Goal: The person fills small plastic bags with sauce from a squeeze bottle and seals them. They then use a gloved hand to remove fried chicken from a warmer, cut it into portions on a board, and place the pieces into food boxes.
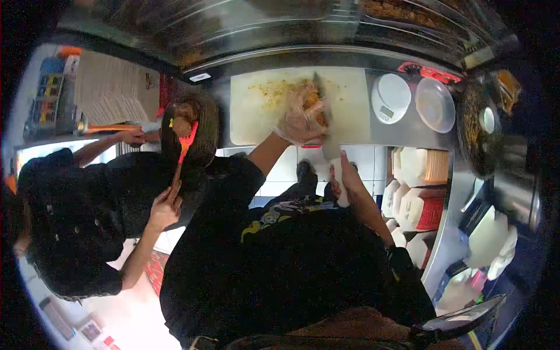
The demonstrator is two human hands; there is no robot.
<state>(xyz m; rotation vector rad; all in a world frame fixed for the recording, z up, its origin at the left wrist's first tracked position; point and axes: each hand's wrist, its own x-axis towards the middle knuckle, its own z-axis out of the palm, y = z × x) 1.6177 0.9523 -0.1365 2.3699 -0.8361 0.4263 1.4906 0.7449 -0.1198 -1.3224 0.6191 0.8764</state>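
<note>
My left hand [298, 123], in a clear plastic glove, curls over a piece of orange-brown food [321, 118] on the white cutting board [251, 122]. Its exact kind is hard to make out, partly hidden by the fingers. My right hand [348, 178] is closed round the white handle of a large knife [331, 149], its blade blurred and pointing away from me, right beside the food and the left hand. Yellow-brown crumbs [268, 93] are scattered over the board.
Right of the board are a white kitchen scale [391, 98] and a clear plastic bowl [435, 105]. At left a co-worker holds a dark pan [204, 131] and a red spatula [186, 142]. Stacked cartons [114, 87] stand beyond; food containers [417, 204] fill shelves below right.
</note>
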